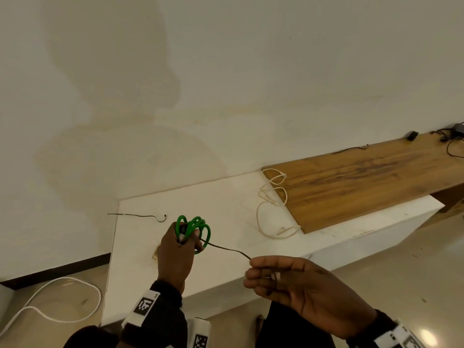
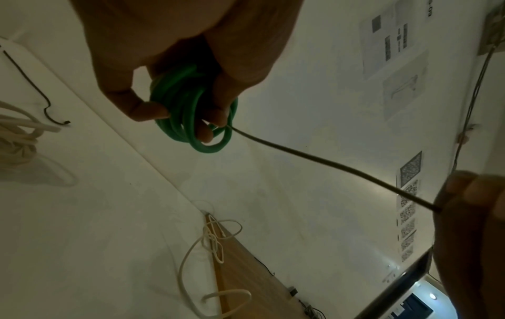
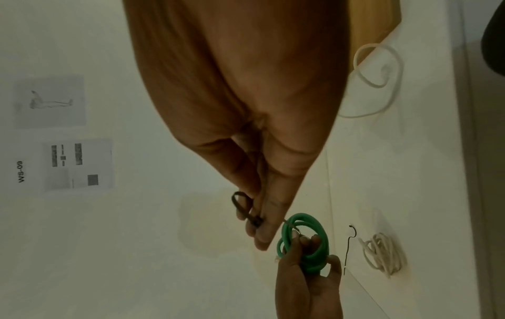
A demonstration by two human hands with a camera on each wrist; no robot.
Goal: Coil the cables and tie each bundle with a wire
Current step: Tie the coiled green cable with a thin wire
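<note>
My left hand [image 1: 179, 243] grips a coiled green cable [image 1: 200, 228] above the white table [image 1: 226, 204]; the coil [image 2: 188, 114] sits between thumb and fingers. A thin dark tie wire [image 1: 229, 249] runs from the coil to my right hand [image 1: 261, 275], which pinches its looped end [image 3: 242, 205] between thumb and fingers. The wire [image 2: 327, 164] is stretched taut between both hands. A loose cream cable [image 1: 272, 204] sprawls across the table and the wooden board. A second dark wire [image 1: 140, 216] lies at the table's far left.
A wooden board [image 1: 364, 177] overlaps the table's right end, with black cables and an adapter [image 1: 449, 136] at its far corner. A white cable [image 1: 57, 297] loops on the floor at left. A coiled cream bundle [image 3: 382, 254] lies on the table. Papers [image 3: 79, 164] hang on the wall.
</note>
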